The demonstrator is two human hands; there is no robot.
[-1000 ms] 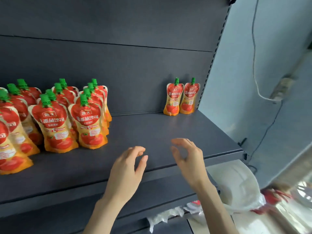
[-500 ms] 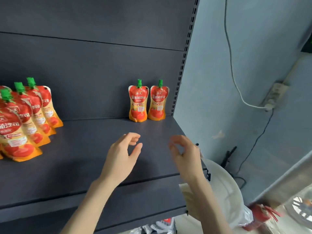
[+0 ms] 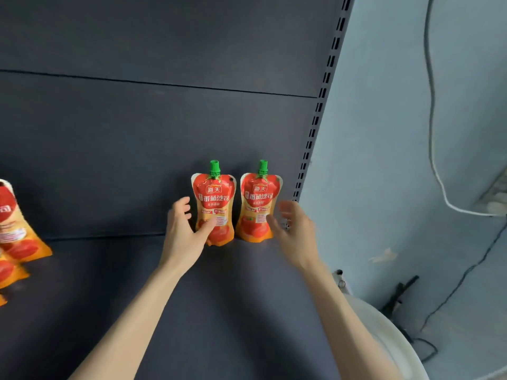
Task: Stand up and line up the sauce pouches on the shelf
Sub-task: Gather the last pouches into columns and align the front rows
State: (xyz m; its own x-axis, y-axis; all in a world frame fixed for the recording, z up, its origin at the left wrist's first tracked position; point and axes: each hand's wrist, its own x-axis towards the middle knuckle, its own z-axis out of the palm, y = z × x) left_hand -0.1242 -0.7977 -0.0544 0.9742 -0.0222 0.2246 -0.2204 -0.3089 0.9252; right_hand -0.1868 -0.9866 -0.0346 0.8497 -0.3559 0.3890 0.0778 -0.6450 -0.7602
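Against the back panel (image 3: 137, 133), at the right end of the shelf (image 3: 247, 311), two sauce pouches stand upright side by side with their green caps up. They are well apart from the other pouches (image 3: 16, 229), which are cut off at the left edge of the view. Judging by that gap, the step in hand is fetching this stray pair so it can join the main group.

The left hand (image 3: 181, 231) has hold of the left pouch (image 3: 216, 193), with the thumb across the lower front and the fingers curled round the pouch's left edge. The right hand (image 3: 295, 231) is spread wide and holds nothing, just beside the right pouch (image 3: 259, 201). Motion blur hides whether its thumb touches the foil.

The next move probably calls for that hand to close round the right pouch low on its body, where the filled base gives something firm. Both pouches would then be lifted clear and carried left without squeezing the soft sides or letting either flop over.

The shelf deck is dark, matt and flat, so the pouches should stand readily once set down. Right of it is a pale blue-grey wall (image 3: 411, 160), met by a slotted upright (image 3: 318, 111). Lower down sits a white rounded object (image 3: 389, 338). A white cable (image 3: 432, 119) hangs down the wall and a black cable (image 3: 466, 272) trails beneath it.
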